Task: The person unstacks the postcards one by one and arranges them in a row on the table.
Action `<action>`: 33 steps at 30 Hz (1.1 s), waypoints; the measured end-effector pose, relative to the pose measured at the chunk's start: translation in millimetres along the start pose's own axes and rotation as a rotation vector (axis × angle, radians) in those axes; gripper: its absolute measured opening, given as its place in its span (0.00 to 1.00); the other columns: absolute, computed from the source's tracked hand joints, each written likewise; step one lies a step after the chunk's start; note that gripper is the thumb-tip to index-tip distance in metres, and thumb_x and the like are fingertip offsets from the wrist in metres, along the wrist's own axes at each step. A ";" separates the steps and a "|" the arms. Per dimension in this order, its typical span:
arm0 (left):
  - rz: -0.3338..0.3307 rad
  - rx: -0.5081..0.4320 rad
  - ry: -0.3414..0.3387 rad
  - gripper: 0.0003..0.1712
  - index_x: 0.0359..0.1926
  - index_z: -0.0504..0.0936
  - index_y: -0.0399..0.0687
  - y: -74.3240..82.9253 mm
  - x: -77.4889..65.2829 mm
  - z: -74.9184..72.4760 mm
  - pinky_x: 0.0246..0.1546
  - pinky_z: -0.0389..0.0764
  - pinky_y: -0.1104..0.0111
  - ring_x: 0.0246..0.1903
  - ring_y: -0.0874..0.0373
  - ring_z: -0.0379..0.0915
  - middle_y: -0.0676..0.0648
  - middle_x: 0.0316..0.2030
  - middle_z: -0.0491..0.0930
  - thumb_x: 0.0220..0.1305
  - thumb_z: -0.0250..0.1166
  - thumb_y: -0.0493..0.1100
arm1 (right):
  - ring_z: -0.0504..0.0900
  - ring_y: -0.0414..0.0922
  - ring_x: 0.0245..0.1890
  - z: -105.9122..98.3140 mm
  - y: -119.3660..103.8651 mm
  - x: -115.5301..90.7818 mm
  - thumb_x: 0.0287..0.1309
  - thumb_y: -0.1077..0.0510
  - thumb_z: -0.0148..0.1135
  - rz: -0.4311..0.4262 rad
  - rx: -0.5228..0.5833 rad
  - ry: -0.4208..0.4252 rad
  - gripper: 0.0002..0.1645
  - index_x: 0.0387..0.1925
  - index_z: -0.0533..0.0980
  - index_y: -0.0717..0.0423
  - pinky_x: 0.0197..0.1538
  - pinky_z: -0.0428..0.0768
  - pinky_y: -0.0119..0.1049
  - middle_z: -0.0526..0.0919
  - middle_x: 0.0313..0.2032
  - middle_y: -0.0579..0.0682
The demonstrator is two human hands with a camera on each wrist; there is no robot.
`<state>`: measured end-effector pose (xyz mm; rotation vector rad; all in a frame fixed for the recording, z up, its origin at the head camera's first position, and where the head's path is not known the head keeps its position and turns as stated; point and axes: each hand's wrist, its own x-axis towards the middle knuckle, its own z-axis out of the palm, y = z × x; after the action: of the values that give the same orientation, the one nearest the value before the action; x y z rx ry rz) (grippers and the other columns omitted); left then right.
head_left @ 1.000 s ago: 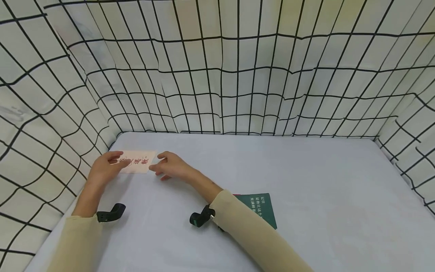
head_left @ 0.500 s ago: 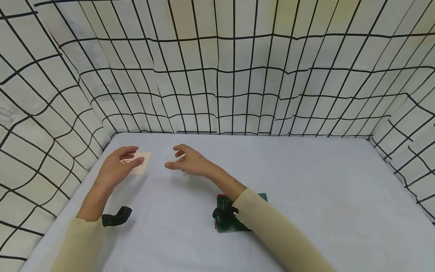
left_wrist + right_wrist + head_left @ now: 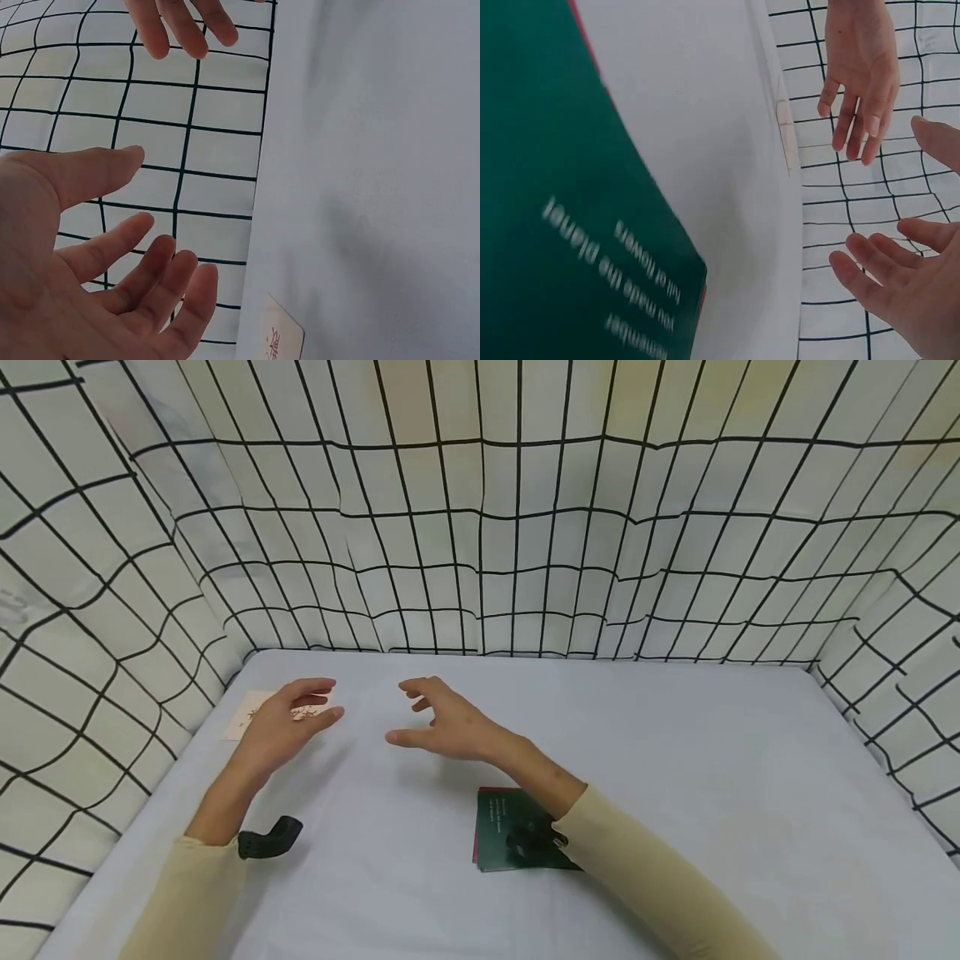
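A pale cream card (image 3: 238,717) with red characters lies at the table's far left corner. My left hand (image 3: 281,727) hovers above it in the head view, hiding its middle, with fingers loosely bent and nothing held. To the right, my right hand (image 3: 457,727) is raised over the table, its thumb and fingers spread apart around nothing. The two hands face each other across a gap. Beneath my right forearm lies a dark green card or booklet (image 3: 495,827) with a red edge showing under it. The right wrist view shows white English print on this green cover (image 3: 555,150).
A white cloth-like surface covers the table (image 3: 712,777). Black grid netting (image 3: 517,543) over pale walls encloses the back and both sides. A black wrist camera (image 3: 270,839) sits at the left cuff.
Both hands have moved right, away from the cream card's place. The card stays on the table, its left end now uncovered. More of the green cover's left side shows as the right forearm shifts right.
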<state>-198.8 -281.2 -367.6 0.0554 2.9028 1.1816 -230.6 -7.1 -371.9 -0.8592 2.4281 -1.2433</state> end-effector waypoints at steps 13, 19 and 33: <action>0.080 -0.018 -0.069 0.34 0.74 0.70 0.46 11.1 -0.8 28.5 0.65 0.76 0.45 0.69 0.41 0.70 0.39 0.71 0.72 0.73 0.67 0.51 | 0.73 0.52 0.72 -33.5 17.9 -51.3 0.64 0.43 0.71 -0.003 -0.062 0.054 0.44 0.76 0.65 0.47 0.71 0.76 0.53 0.71 0.68 0.47; 0.148 0.011 -0.091 0.32 0.71 0.72 0.44 18.9 -1.6 42.9 0.60 0.79 0.48 0.67 0.41 0.72 0.39 0.69 0.73 0.72 0.68 0.49 | 0.74 0.51 0.70 -49.8 26.3 -71.9 0.64 0.45 0.72 -0.016 -0.089 0.116 0.42 0.74 0.66 0.49 0.71 0.76 0.51 0.73 0.66 0.47; 0.284 -0.027 -0.164 0.32 0.69 0.75 0.47 43.4 -13.6 79.2 0.55 0.83 0.54 0.62 0.45 0.76 0.42 0.65 0.78 0.66 0.73 0.45 | 0.75 0.52 0.70 -64.5 48.0 -109.0 0.63 0.45 0.73 0.023 -0.148 0.151 0.40 0.72 0.68 0.47 0.70 0.77 0.53 0.74 0.67 0.48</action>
<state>-182.3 -195.4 -394.1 0.5534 2.7990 1.1840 -195.1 123.6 -374.7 -0.8002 2.6698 -1.1707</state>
